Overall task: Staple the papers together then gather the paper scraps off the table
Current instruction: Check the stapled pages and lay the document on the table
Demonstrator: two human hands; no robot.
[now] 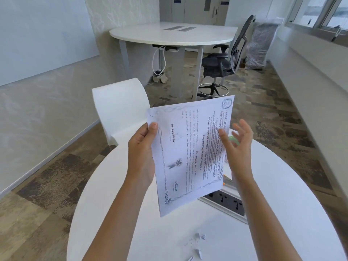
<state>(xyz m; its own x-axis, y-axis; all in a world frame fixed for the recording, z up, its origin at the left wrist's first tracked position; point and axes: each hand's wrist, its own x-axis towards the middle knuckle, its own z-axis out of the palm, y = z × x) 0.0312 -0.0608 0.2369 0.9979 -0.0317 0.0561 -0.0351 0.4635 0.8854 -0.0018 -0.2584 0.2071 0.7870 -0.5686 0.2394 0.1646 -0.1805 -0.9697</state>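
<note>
Left hand (142, 153), raised above the round table (113, 204), pinches the papers (190, 157) by their left edge, thumb on top. Right hand (239, 147) hovers at the right edge, fingers spread, gripping nothing. Paper scraps (196, 245) lie on the near tabletop.

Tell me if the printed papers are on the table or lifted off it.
Lifted: the left hand grips the papers by one edge above the table.
</note>
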